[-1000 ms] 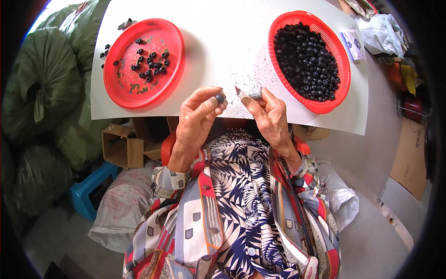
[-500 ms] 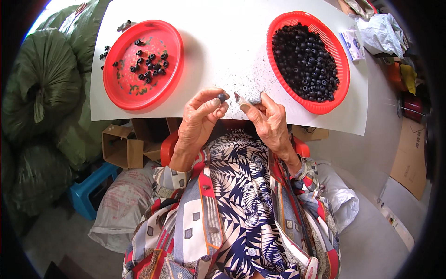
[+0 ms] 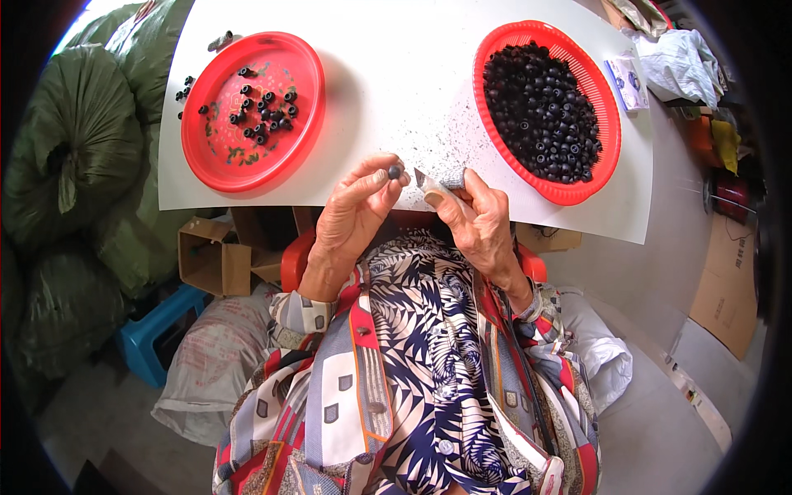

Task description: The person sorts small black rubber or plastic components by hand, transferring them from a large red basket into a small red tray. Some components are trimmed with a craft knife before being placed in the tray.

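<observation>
My left hand (image 3: pixel 356 213) pinches one small round black part (image 3: pixel 394 172) between thumb and fingertips, just over the table's near edge. Close by on its right, my right hand (image 3: pixel 481 221) grips a small knife (image 3: pixel 421 179) with a short dark blade and a pale wrapped handle. The blade points toward the black part, with a small gap between them. A red plate (image 3: pixel 313 124) at the left holds several black parts (image 3: pixel 266 115) with holes in them. At the right, a red slotted basket (image 3: pixel 612 124) is heaped with the same kind of part (image 3: pixel 544 124).
Dark crumbs lie scattered on the white table (image 3: pixel 388 82) between plate and basket. Loose black parts and a small grey piece (image 3: pixel 220 40) sit beyond the plate. A small box (image 3: pixel 627 82) stands right of the basket. Green sacks (image 3: pixel 70 157) fill the left side.
The black part has turned slightly in my left fingers. Both hands stay in nearly the same place, and the whole view has shifted a little.
</observation>
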The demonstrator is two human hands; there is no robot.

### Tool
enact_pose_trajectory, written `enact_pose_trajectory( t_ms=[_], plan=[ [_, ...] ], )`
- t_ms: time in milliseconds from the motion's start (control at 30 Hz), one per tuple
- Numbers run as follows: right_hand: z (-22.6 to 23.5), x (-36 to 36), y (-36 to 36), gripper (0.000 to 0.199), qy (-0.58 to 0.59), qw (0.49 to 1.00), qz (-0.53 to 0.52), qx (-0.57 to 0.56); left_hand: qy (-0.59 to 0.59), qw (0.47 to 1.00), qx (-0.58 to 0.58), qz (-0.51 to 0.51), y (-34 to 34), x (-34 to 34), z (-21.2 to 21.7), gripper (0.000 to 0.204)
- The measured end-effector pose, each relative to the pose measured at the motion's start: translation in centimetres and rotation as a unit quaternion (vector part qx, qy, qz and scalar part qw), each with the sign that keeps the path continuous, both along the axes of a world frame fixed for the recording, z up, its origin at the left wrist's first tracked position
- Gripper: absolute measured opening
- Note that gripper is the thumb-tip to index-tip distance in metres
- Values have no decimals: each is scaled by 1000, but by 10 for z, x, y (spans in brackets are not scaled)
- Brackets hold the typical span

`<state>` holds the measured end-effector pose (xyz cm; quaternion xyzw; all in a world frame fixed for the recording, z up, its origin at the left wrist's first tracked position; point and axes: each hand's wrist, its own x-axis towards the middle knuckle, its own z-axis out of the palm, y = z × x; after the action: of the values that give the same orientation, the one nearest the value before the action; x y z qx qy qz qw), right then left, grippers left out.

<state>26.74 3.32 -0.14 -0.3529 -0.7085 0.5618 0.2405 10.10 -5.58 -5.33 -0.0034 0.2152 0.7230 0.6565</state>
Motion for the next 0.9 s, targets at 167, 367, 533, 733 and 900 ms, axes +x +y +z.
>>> enact_pose_trajectory(
  t_ms=[167,367,533,733,900],
  plan=[
    [-5,-1,-1,30,16,1000,-7,14,-17,1000,8,-1,0,1,2,21],
    [-8,0,-1,29,-10,1000,4,25,-19,1000,11,-11,-2,2,-2,21],
    [-4,-3,-3,29,3,1000,0,20,10,1000,-17,-6,-2,3,0,18],
    [-5,-5,-7,31,-10,998,30,60,19,1000,-18,-5,-3,5,-3,16],
    [-5,-6,-7,30,-12,996,35,85,32,999,-19,2,-3,6,-3,16]
  ],
)
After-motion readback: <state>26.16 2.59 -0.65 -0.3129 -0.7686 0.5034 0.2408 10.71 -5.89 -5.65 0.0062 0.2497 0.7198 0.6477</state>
